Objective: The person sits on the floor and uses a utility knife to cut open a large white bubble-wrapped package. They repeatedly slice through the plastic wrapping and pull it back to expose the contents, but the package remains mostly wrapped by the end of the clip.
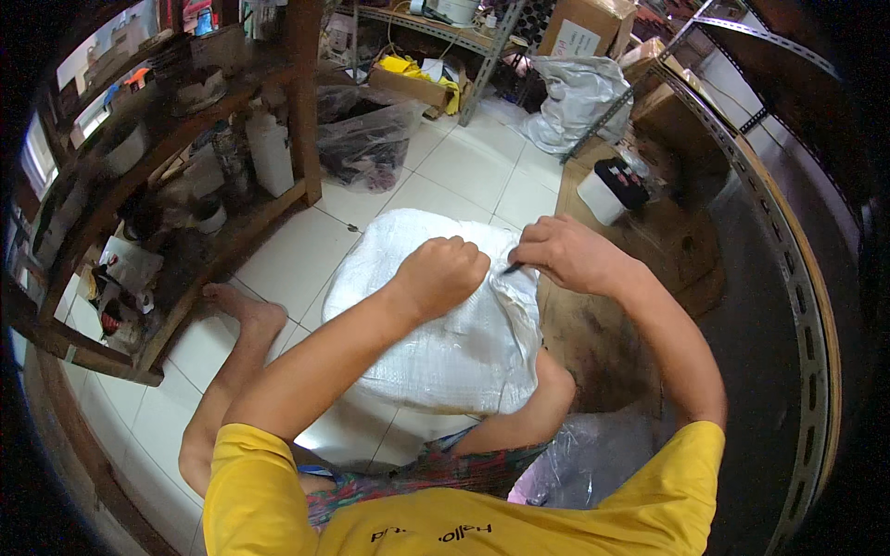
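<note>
A bulky package wrapped in a white woven sack point(426, 352) rests in front of me, between my legs. Its right side shows a bunched fold of sack cloth point(521, 310). My left hand point(443, 273) is closed in a fist over the top of the sack, close to that fold; what its fingers hold is hidden. Just to the right, my right hand point(565, 252) pinches a small dark, thin thing point(512, 269) against the sack's upper right edge. The kind of that thing is too small to make out.
Wooden shelving point(306, 102) with jars and tools stands at left. Beyond the package are a clear plastic bag point(366, 139) and a white sack point(579, 102). A white box with a black top point(612, 188) sits on brown cardboard point(593, 343) at right, beside a metal rack point(807, 371).
</note>
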`<action>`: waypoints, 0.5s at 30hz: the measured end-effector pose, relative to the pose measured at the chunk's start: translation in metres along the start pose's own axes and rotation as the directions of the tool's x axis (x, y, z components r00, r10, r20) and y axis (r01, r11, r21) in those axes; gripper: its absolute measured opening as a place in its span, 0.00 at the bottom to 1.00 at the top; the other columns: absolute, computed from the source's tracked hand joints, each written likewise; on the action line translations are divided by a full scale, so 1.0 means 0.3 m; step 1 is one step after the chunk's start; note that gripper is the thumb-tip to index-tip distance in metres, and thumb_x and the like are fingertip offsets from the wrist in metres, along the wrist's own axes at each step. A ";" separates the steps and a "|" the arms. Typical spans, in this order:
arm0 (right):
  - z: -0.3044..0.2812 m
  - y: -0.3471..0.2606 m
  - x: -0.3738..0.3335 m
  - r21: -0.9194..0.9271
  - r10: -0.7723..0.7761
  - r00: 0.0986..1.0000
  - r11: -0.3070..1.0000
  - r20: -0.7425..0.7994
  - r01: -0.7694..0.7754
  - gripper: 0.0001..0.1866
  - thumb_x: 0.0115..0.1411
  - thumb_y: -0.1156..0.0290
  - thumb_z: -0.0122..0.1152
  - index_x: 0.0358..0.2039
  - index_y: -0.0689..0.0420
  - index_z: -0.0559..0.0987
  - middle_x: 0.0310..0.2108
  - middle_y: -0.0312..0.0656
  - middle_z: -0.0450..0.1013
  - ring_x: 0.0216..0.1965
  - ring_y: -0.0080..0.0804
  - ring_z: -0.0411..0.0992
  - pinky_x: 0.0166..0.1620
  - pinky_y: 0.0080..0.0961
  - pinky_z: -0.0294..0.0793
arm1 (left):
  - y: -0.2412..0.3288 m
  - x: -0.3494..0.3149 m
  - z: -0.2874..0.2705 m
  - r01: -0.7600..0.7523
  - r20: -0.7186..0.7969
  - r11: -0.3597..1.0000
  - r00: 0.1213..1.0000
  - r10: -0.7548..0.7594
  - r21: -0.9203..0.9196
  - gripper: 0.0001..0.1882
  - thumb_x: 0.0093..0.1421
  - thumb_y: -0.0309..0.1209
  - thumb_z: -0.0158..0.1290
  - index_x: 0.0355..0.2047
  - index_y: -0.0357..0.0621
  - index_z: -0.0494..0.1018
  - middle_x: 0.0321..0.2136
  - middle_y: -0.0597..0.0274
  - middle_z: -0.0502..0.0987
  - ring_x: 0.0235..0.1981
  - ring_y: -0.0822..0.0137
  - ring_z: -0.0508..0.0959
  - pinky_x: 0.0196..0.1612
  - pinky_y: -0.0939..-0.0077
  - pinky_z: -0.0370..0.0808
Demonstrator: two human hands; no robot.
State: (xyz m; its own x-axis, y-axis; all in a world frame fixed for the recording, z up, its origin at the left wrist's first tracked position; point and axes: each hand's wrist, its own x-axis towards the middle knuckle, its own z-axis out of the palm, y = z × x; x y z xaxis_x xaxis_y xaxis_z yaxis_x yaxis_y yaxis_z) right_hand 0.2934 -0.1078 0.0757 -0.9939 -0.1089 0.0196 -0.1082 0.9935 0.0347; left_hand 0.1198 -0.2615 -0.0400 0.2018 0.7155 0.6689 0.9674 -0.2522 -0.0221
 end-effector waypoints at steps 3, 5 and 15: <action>0.016 0.010 0.050 -0.241 -0.126 0.989 0.960 0.076 0.141 0.06 0.58 0.67 0.58 0.35 0.44 0.81 0.31 0.32 0.73 0.41 0.33 0.74 0.44 0.34 0.73 | -0.001 -0.002 -0.002 0.012 0.013 1.000 1.000 -0.012 -0.004 0.04 0.50 0.28 0.55 0.21 0.45 0.72 0.21 0.59 0.77 0.26 0.62 0.80 0.29 0.70 0.79; 0.010 0.008 0.073 -0.297 -0.123 0.984 0.942 0.126 0.156 0.06 0.59 0.66 0.57 0.35 0.43 0.81 0.31 0.32 0.74 0.41 0.32 0.74 0.44 0.34 0.72 | 0.000 -0.006 -0.004 0.032 0.048 0.999 0.998 -0.032 0.003 0.04 0.51 0.28 0.54 0.21 0.45 0.72 0.22 0.59 0.77 0.26 0.62 0.80 0.30 0.70 0.79; 0.068 0.048 0.111 -0.384 -0.174 0.982 0.903 0.079 0.191 0.03 0.58 0.66 0.57 0.31 0.46 0.78 0.28 0.32 0.74 0.38 0.31 0.75 0.40 0.32 0.73 | -0.020 0.005 0.001 0.094 0.124 0.993 0.989 -0.084 -0.071 0.02 0.54 0.28 0.52 0.26 0.45 0.71 0.25 0.60 0.74 0.28 0.59 0.79 0.31 0.64 0.78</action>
State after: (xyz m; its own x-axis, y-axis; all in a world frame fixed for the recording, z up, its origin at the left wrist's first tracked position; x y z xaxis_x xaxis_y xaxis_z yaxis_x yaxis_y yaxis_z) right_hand 0.2582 -0.0964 0.0564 -0.9586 -0.2769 -0.0660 -0.2785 0.8643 0.4189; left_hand 0.1143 -0.2588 -0.0390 0.1370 0.8095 0.5709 0.9687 -0.2298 0.0933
